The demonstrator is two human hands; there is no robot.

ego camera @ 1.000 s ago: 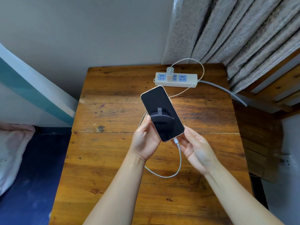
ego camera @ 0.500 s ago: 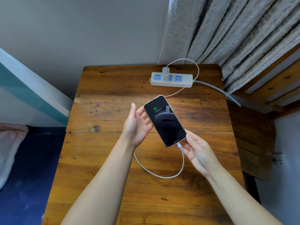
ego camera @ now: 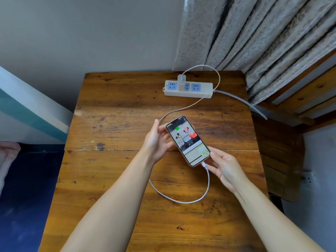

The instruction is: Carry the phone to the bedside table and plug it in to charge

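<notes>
While phone [ego camera: 188, 140] glows | wooden table [ego camera: 116, 110] | curtain [ego camera: 254, 33] behind

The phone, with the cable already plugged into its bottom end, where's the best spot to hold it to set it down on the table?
Probably hold the phone by its two long edges near the middle, coming from above. The charging cable sticks out of the bottom end, so a grip there would press on the plug, and the lit screen faces up, so fingers belong on the edges.
</notes>
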